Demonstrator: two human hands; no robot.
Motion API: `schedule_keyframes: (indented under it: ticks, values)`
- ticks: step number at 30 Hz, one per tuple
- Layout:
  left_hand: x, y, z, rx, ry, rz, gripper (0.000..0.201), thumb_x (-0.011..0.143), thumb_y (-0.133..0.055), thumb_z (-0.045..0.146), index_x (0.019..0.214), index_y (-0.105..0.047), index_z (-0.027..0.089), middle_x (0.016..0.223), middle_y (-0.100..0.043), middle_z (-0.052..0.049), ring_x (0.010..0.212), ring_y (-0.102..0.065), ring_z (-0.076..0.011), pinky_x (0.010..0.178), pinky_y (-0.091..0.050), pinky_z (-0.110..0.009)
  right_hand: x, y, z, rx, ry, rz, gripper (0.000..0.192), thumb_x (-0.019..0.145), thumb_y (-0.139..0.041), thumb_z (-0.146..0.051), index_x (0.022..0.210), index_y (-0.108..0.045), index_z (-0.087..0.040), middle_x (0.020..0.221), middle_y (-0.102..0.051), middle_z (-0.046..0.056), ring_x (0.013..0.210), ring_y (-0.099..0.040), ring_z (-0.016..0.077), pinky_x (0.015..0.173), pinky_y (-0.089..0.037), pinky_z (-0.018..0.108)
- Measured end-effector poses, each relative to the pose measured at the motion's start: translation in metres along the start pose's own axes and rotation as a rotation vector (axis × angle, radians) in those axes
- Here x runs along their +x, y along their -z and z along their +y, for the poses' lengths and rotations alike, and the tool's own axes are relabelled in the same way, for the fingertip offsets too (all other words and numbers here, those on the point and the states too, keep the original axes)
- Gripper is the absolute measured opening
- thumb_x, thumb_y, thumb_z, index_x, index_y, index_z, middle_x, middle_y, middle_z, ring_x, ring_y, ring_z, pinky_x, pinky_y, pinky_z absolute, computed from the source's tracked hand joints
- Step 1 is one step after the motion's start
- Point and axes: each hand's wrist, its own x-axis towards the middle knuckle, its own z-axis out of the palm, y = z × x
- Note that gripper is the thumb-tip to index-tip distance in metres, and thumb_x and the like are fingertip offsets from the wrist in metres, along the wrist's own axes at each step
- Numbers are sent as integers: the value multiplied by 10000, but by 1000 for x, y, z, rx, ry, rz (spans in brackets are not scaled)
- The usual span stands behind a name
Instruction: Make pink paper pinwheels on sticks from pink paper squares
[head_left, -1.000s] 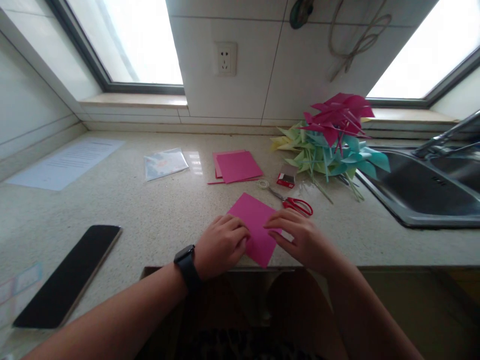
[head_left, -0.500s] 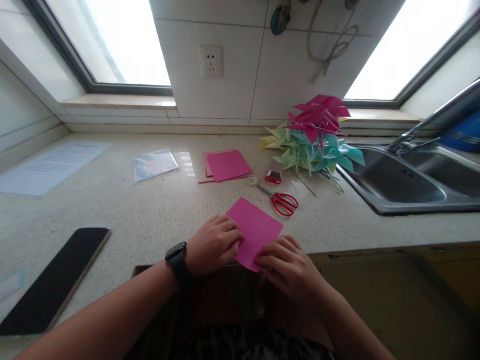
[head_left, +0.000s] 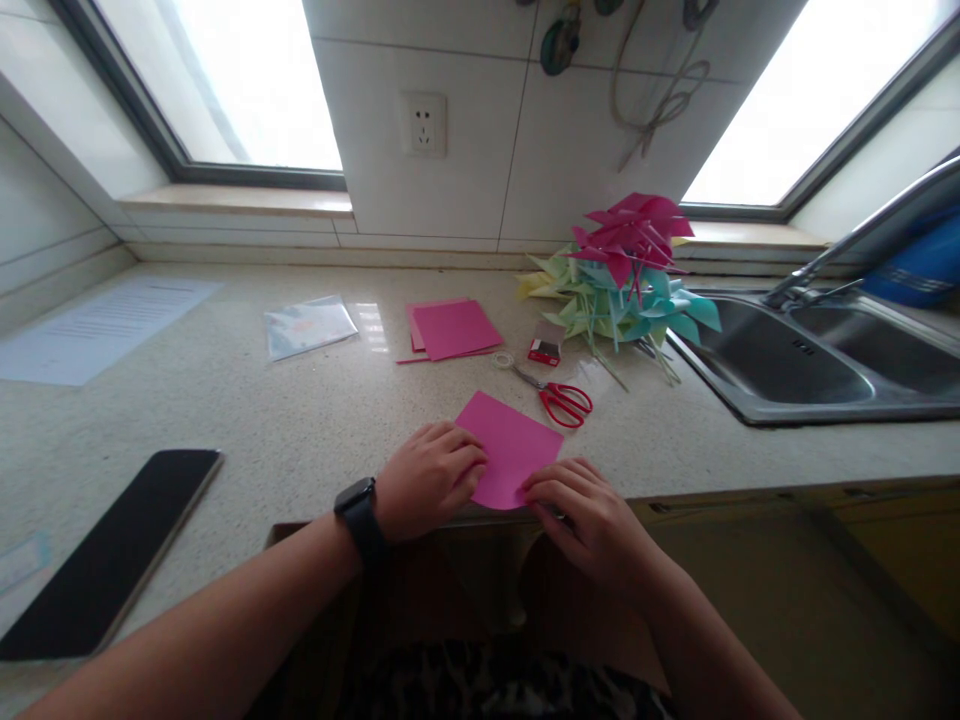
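Observation:
A square sheet of pink paper (head_left: 508, 445) lies at the counter's front edge, its near corner curling upward. My left hand (head_left: 433, 474), with a dark watch on the wrist, is closed on the sheet's left side, fingers bent over it. Thumb and fingers of my right hand (head_left: 581, 505) pinch the curled near corner. Just beyond the sheet lie red-handled scissors (head_left: 566, 403), a small roll of tape (head_left: 503, 359) and a little red box (head_left: 544, 351). Farther back is a stack of pink paper squares (head_left: 456, 329).
Several paper pinwheels (head_left: 630, 265) are piled beside the steel sink (head_left: 787, 350) at right. A clear packet (head_left: 310, 328) and a printed sheet (head_left: 97, 325) lie at left. Nearer, a long black flat object (head_left: 120, 550) rests on the counter. A socket (head_left: 424, 124) is on the wall.
The near corner of the pink paper, pointing down toward me before, is now bent up and away from me by my right hand. My left hand stays on the sheet's left side.

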Motion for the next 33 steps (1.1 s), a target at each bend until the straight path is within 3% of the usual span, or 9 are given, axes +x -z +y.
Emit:
schedule_keyframes:
  ticks: [7,13,17,21,27,33]
  values:
    - [0,-1,1,-4,4,-18,247,1014,-464,269,1089,-680,175,1139,-694,-96,1081,-591,-260,1004,-439,-456,1,1,1,-7,14,-38,127,950,-568,-173,1029,-646,-234,1019,-723,58,931,-630,236,868,-454,427]
    - [-1,4,1,-52,-60,-55,335,1060,-361,327,1118,-661,188,1119,-702,-76,1041,-584,-241,976,-434,-427,5,1,0,13,-4,24,127,952,-567,-169,1032,-639,-236,979,-727,57,916,-634,239,869,-458,424]
    - [-2,6,-1,-86,-104,-70,386,1058,-345,429,1154,-644,205,1142,-693,-71,1041,-573,-249,960,-435,-421,16,-2,-2,-10,-114,114,98,961,-548,-170,985,-625,-225,934,-718,65,891,-626,246,836,-468,415]
    - [-1,4,0,-68,-89,-68,429,997,-473,539,1114,-647,165,1093,-692,-102,1014,-570,-272,929,-443,-428,32,-4,-2,-13,-221,145,88,972,-540,-203,963,-626,-216,945,-705,81,923,-623,258,845,-481,413]
    - [2,1,0,-59,-64,-58,289,1024,-471,366,967,-663,159,1005,-690,-93,957,-573,-250,906,-449,-410,47,-1,-4,2,-303,80,111,981,-530,-225,973,-637,-198,980,-688,83,972,-616,259,890,-467,414]
    - [3,2,-2,-93,-33,-34,226,1008,-495,281,872,-635,168,886,-681,-70,876,-573,-226,842,-463,-373,40,5,-4,66,-356,31,155,1007,-500,-300,1008,-624,-207,1035,-670,75,1000,-606,249,910,-463,412]
